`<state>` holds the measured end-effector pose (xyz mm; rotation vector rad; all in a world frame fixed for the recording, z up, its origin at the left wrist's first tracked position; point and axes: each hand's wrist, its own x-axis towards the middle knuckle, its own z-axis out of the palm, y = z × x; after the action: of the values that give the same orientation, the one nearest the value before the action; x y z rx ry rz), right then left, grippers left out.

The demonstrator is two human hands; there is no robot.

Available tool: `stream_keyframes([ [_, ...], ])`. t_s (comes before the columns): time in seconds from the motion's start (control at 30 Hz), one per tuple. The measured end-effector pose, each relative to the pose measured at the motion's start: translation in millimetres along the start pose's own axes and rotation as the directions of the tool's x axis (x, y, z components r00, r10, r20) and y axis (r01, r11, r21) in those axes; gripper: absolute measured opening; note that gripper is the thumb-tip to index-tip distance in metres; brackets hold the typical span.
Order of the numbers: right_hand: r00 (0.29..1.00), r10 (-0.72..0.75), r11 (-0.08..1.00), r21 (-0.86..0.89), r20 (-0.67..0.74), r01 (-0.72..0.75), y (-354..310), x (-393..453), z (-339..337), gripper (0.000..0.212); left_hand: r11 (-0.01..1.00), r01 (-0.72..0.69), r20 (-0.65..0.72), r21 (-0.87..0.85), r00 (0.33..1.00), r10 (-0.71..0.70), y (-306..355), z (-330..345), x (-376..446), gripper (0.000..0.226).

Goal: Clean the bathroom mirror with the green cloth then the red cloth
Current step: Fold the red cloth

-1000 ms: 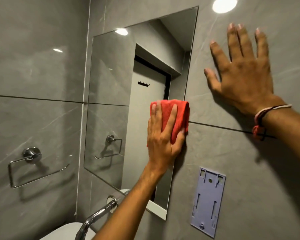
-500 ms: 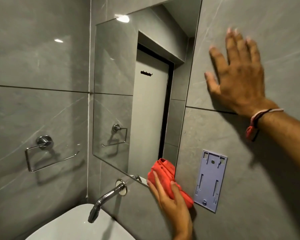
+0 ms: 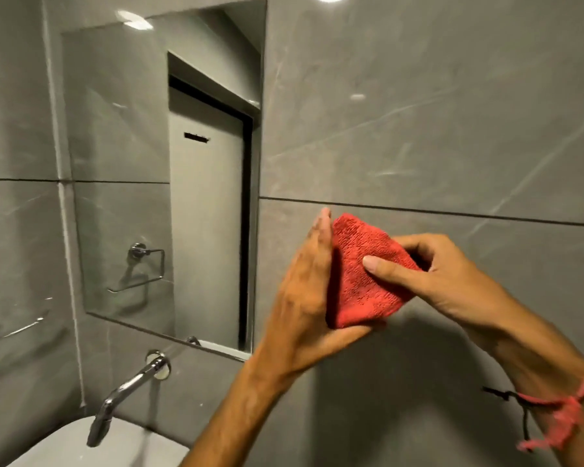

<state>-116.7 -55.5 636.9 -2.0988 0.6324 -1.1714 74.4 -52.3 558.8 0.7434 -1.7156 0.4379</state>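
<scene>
A folded red cloth (image 3: 361,274) is held in front of the grey tiled wall, to the right of the mirror (image 3: 122,183). My left hand (image 3: 304,298) cups it from the left and below, fingers straight up along its edge. My right hand (image 3: 432,274) pinches its right side, thumb across the front. The cloth is clear of the glass. The mirror hangs on the wall at left and reflects a door and a towel ring. No green cloth is in view.
A chrome spout (image 3: 125,396) sticks out of the wall below the mirror, over a white basin (image 3: 81,446) at the bottom left. A red thread bracelet (image 3: 560,416) hangs from my right wrist. Grey tiled walls surround everything.
My left hand wiped down the mirror's right edge, then lifted the red cloth away from the wall. My right hand left the wall and took hold of the cloth too.
</scene>
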Motion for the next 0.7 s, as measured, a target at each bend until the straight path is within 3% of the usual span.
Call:
stream_keyframes([
  [0.07,0.996,0.051,0.992,0.116,-0.074,-0.042,11.4,-25.0,-10.9,0.031,0.958,0.212,0.139,-0.195,0.972,-0.187,14.5,-2.6,-0.9,0.127],
  [0.17,0.965,0.167,0.943,0.318,-0.201,-0.097,32.6,-60.7,-18.3,0.022,0.671,0.566,0.332,-0.480,0.824,-0.458,20.6,6.3,-12.2,0.096],
  [0.3,0.878,0.319,0.906,0.387,-0.357,-0.172,73.6,-113.5,-20.6,0.019,0.330,0.832,0.615,-0.446,0.553,-0.562,21.5,40.5,-44.3,0.070],
  [0.43,0.728,0.532,0.841,0.373,-0.433,-0.392,137.3,-174.3,-19.1,0.008,0.083,0.928,0.729,-0.362,0.337,-0.596,28.4,84.8,-96.9,0.050],
  [0.5,0.649,0.647,0.760,0.414,-0.402,-0.501,177.1,-207.3,-17.0,0.007,0.053,0.963,0.737,-0.266,0.239,-0.632,33.3,114.2,-132.2,0.049],
  [0.57,0.567,0.730,0.683,0.414,-0.381,-0.602,213.1,-236.0,-10.3,0.003,0.097,0.979,0.715,-0.182,0.199,-0.670,37.7,133.8,-168.9,0.056],
  [0.7,0.386,0.865,0.492,0.383,-0.321,-0.782,289.8,-297.3,15.3,0.012,0.326,0.945,0.678,-0.024,0.255,-0.689,49.7,167.6,-250.9,0.059],
])
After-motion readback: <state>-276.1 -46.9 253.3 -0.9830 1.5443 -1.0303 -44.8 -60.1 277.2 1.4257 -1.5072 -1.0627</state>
